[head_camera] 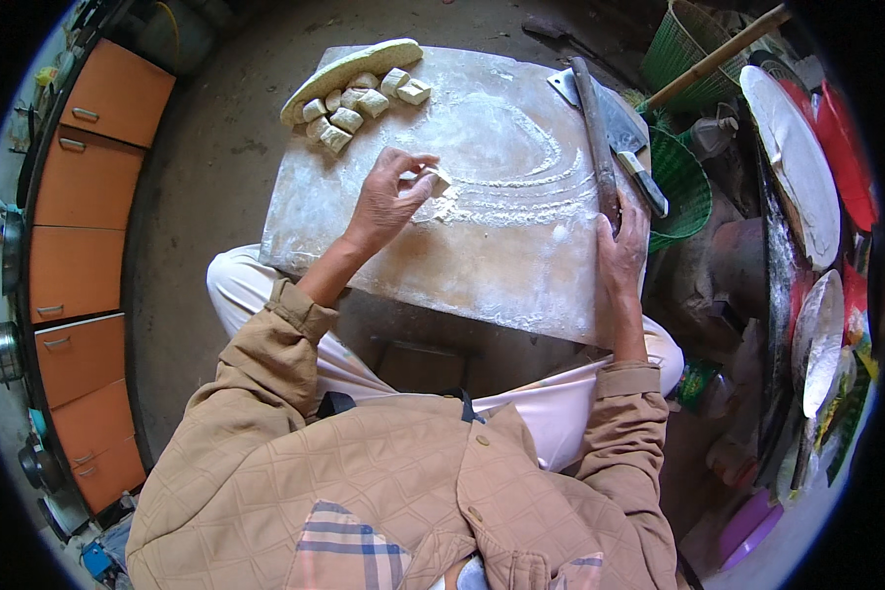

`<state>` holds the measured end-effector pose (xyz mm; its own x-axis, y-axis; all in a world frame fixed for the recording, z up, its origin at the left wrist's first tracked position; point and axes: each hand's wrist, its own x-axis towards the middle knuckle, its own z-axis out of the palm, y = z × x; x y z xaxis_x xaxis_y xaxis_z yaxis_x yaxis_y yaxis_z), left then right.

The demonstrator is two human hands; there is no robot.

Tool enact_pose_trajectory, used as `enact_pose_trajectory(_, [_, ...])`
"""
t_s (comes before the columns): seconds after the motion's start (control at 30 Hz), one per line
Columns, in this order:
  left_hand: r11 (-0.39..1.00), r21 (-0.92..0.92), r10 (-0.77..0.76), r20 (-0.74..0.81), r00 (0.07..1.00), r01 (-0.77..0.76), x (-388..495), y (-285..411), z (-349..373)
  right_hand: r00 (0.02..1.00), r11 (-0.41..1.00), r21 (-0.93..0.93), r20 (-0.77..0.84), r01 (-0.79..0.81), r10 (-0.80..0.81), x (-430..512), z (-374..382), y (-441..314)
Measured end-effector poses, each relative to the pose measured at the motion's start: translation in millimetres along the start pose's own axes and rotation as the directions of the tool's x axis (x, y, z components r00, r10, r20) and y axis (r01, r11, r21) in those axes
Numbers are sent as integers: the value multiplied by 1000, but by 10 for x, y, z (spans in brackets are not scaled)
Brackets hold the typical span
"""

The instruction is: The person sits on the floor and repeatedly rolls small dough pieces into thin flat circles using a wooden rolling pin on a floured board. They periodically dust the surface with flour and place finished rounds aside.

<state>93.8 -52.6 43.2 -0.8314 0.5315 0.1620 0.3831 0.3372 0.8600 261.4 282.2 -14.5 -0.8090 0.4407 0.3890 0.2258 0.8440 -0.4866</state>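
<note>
My left hand (397, 193) pinches a small pale flattened piece of dough (432, 175) above the floured wooden board (509, 265). My right hand (625, 243) rests at the board's right edge, its fingers around the near end of a dark wooden rolling pin (596, 133). At the board's far left lie several cut dough pieces (346, 119) beside a long dough roll (354, 74). A cleaver (612, 118) lies partly under the rolling pin, and its pale and black handle (643, 183) points towards me. Loose flour (516, 214) forms curved streaks across the board.
A green woven basket (682, 184) stands just right of the board. Farther right are a large round pale disc (796, 166), red plastic items (844, 155) and a purple basin (748, 527). Orange cabinets (81, 273) line the left side. My knees are under the board's near corners.
</note>
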Motion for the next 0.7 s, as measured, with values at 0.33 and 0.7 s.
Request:
enact_pose_trajectory(0.33, [976, 204, -105, 110, 988, 81, 108, -61, -58, 1000, 999, 34, 24, -19, 18, 5, -40, -33])
enact_pose_trajectory(0.7, [566, 748, 182, 298, 937, -348, 236, -315, 566, 999, 1000, 6, 18, -29, 29, -10, -25, -53])
